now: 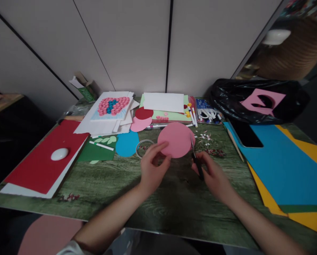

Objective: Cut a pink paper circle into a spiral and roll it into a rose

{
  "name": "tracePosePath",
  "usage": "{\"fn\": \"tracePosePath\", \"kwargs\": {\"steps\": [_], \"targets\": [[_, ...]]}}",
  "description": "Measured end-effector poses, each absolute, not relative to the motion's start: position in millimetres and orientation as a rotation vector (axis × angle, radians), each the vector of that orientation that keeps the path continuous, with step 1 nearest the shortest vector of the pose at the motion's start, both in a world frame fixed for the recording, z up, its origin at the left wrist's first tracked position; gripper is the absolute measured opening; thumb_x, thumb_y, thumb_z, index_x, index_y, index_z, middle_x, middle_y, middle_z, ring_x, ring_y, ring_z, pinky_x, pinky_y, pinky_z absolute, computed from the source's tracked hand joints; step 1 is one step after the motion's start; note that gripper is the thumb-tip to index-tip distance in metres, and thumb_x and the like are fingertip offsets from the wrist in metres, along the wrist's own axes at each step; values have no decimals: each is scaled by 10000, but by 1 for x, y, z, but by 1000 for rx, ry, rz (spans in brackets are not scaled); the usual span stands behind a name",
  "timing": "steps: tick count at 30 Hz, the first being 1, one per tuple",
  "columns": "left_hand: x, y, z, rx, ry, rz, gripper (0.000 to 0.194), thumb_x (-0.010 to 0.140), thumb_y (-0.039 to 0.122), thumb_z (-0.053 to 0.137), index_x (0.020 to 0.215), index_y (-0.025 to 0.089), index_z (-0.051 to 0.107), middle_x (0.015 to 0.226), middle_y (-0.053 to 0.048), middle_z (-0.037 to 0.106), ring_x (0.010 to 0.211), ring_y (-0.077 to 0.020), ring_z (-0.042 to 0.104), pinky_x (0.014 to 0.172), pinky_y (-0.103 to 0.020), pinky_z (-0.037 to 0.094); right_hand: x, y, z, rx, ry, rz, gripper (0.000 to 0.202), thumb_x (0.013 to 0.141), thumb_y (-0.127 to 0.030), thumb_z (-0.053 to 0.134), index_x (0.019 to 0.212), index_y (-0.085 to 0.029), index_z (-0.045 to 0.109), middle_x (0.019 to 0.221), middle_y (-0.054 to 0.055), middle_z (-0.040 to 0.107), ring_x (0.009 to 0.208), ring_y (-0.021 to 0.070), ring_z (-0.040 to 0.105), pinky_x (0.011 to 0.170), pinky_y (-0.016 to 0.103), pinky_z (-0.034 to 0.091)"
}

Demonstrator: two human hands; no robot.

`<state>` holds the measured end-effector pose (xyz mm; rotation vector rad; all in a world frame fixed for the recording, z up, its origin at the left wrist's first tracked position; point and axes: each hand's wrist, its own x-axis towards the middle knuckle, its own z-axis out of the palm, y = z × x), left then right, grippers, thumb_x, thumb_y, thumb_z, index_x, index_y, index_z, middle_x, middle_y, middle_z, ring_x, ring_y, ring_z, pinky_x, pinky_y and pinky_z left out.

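Note:
A round piece of pink paper (175,140) is pinched at its lower left between the thumb and fingers of my left hand (153,170). Black-handled scissors (198,165) are in my right hand (213,177), their blades pointing up at the right edge of the pink circle. Whether the blades touch the paper is hard to tell. Just left of the circle a clear ring (138,150) lies on the table, beside a blue paper circle (127,144). Small paper scraps (204,137) are scattered to the right of the scissors.
Red sheets (45,159) with a white oval object (59,154) lie left. A heart picture (113,106) tops papers at the back left. On the right are blue sheets (286,166), a phone (245,134) and a black bag (227,101) holding a pink offcut (263,101).

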<state>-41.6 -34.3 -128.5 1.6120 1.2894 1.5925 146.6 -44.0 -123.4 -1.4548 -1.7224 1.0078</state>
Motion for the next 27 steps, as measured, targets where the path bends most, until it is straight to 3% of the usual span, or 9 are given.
{"fn": "tracePosePath", "kwargs": {"steps": [14,27], "targets": [[-43,-34,-124,1630,1354,1586,236,767,141,626,974,232,695,919,-46,687,855,-155,627,675,-254,516,148,-44,-124,-1456,-1774,952,98,845,-297,494,800,-217,458,703,-5,553,637,136,498,576,253,381],[-43,-34,-125,1591,1376,1601,286,776,177,631,1049,252,669,1054,-60,669,971,-176,617,720,-275,540,147,-44,-124,-1464,-1789,949,88,834,-283,491,782,-218,460,694,-11,557,632,138,505,574,256,383]]}}
